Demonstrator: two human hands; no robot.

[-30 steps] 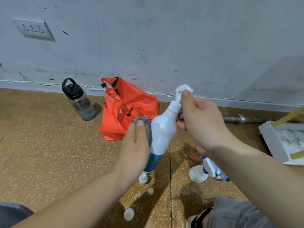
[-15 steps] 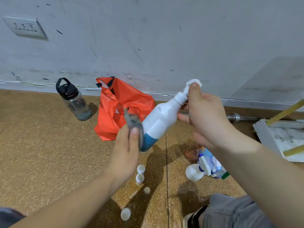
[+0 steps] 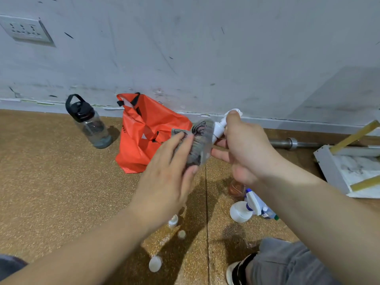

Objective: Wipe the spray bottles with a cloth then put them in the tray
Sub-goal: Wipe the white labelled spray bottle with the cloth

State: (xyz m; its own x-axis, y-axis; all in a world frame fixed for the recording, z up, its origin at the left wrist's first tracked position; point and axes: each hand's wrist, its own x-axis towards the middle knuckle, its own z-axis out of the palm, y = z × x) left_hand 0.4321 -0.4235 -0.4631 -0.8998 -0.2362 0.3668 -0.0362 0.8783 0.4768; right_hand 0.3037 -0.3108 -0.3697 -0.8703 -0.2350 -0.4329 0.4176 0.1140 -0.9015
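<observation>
The floor carries the tray at far right and the orange bag by the wall. The right hand has its grip clenched on the spray bottle at the neck, held mid-air. The left hand, fingers straight, presses the cloth against the bottle body.
</observation>
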